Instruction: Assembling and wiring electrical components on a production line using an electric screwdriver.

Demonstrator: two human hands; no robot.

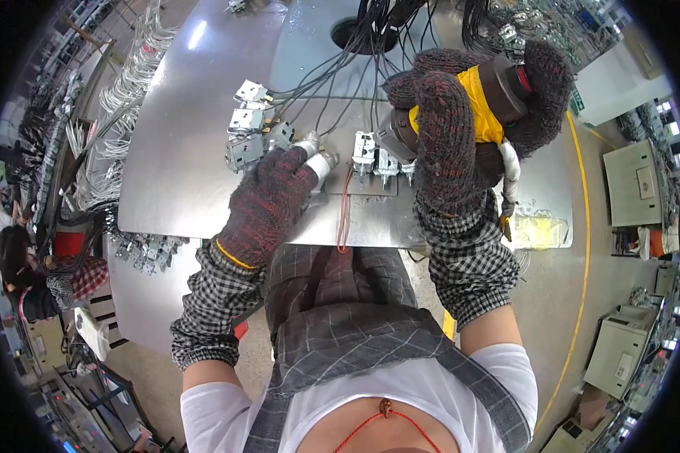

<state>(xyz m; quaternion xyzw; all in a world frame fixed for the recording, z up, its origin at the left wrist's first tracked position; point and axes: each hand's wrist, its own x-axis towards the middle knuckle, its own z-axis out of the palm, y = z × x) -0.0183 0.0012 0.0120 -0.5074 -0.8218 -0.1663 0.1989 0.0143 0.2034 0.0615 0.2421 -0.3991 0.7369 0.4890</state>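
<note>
My left hand (268,200), in a dark knitted glove with white tape on two fingers, rests on the metal worktable (174,166). Its taped fingers are stretched out slightly apart, and I see nothing between them. Right by its fingers stands a row of small silver metal housings (245,121) with black wires. My right hand (449,143), gloved alike, is wrapped round a dark power tool (502,90) bound with yellow tape. The tool's grey front end points left, just above a second group of silver housings (364,151). Part of the tool is hidden by the glove.
Black cables (347,64) run from a round hole in the table to the housings. A thin reddish wire loop (345,211) hangs near the front edge. Pale wire bundles (132,90) and more metal parts (151,253) lie at left. Light cabinets (635,185) stand at right.
</note>
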